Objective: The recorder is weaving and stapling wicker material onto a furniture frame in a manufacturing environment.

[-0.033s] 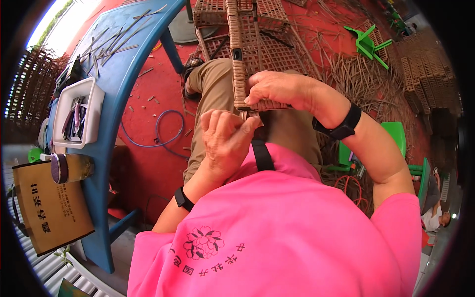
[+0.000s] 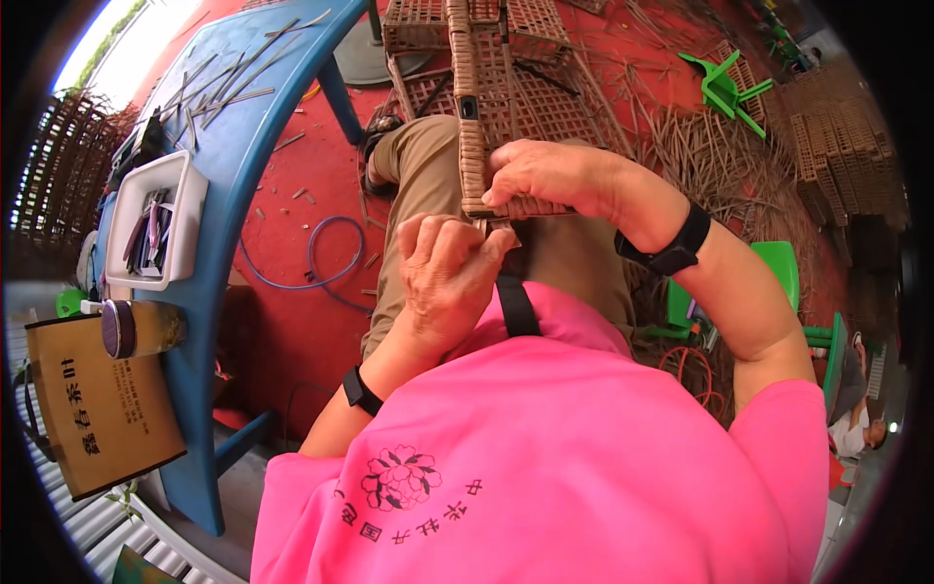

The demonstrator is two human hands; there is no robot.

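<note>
Rattan-weaving workshop: woven lattice panels (image 2: 545, 92) at 12 o'clock, loose cane strips (image 2: 710, 165) at 2, blue worktable (image 2: 243, 127) at 10.

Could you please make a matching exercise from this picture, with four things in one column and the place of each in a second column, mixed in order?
Things:
1. white tray
2. green stool
3. blue hose
4. woven rattan frame

Places:
A. lying in a loop on the red floor
B. tipped over on the floor at the upper right
C. on the blue table
D. gripped by the right hand, with the left hand at its lower end

Pairs: 1-C, 2-B, 3-A, 4-D
</note>
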